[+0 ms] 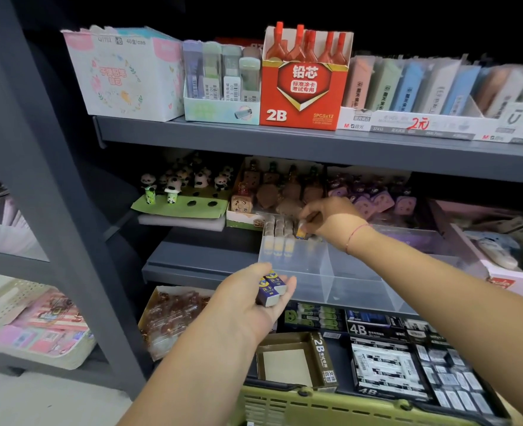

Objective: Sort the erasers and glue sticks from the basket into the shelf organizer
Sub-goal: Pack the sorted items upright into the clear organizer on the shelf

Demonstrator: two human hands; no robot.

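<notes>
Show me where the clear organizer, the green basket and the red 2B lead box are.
clear organizer (358, 290): head view, bare front wall.
green basket (309, 404): head view, near rim.
red 2B lead box (303, 96): head view, front panel.

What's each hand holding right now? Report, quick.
Left hand: holds two blue-and-yellow labelled items.
Right hand: pinches a similar item over the clear organizer.

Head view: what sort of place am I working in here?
Most likely a stationery shop. Grey metal shelves carry open display cartons: a red cardboard box of 2B pencil leads, a white cardboard tray of pastel packs with a red handwritten price, and clear barcode-labelled cases.
</notes>
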